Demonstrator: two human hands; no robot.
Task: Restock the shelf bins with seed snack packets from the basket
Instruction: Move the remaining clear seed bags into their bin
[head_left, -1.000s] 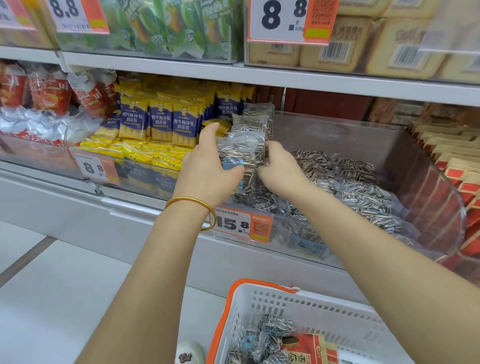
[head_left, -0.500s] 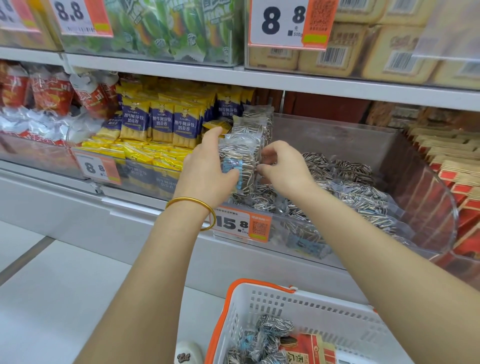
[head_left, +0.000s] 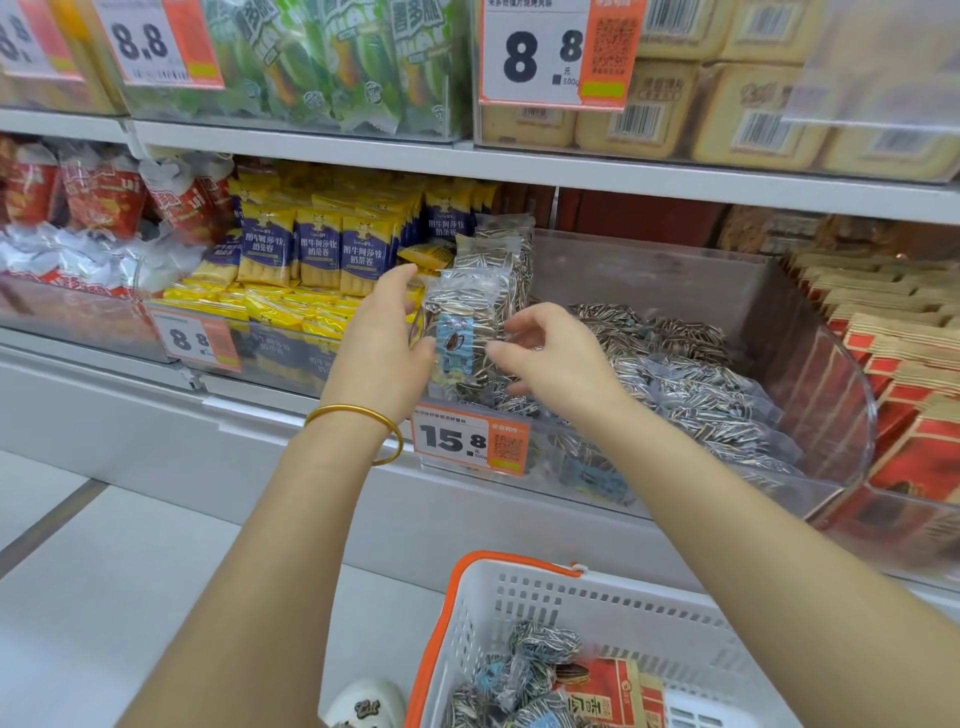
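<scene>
The white basket (head_left: 524, 597) with its orange rim sits nearest, low and right of centre, below the shelf front. It holds a few seed packets (head_left: 543, 644) and a red packet (head_left: 608, 696). A strip of pale floor (head_left: 156, 571) lies open to its left.

Above it both forearms reach into the clear bin (head_left: 852, 395), whose front edge carries a 15.8 price tag (head_left: 467, 441). The left hand (head_left: 382, 343), with a gold bangle (head_left: 358, 421) on its wrist, clasps the left edge of an upright seed packet (head_left: 462, 332). Its thumb is raised by the top corner and its fingers are hidden behind the film. The right hand (head_left: 556, 358) has its fingers curled, and thumb and forefinger appear to pinch the packet's right edge, though blur leaves that contact unsure.

This packet stands at the bin's left end, in front of more upright packets (head_left: 506, 249). To the right a low heap of flat packets (head_left: 691, 374) leaves the bin's far wall showing. Yellow-and-blue packs (head_left: 311, 249) crowd the left side, and the upper shelf (head_left: 571, 171) overhangs.
</scene>
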